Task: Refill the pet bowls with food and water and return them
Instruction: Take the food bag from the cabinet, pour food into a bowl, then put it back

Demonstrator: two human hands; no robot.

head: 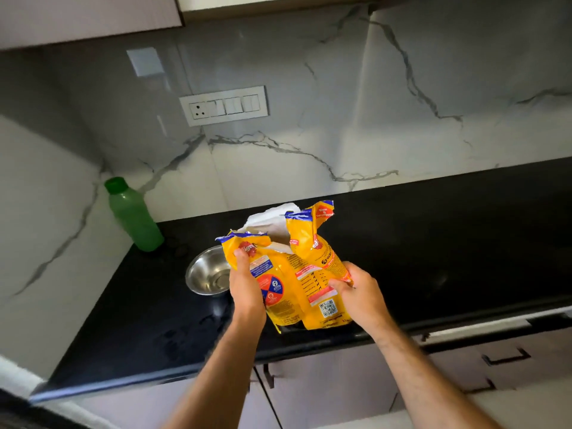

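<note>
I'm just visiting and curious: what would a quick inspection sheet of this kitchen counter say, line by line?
Surface: black counter, glossy, with faint smudges near the front edge.
Job's things: yellow food bag, torn open at the top, standing on the counter; steel bowl left of it, looks empty; green bottle upright in the corner, cap on.
Clutter: nothing seen.
Hands: left hand grips the bag's left side; right hand grips its lower right side.
Cables: nothing seen.
Surroundings: marble-look wall with a switch panel; cabinets above, and cabinet doors with dark handles below the counter.
</note>
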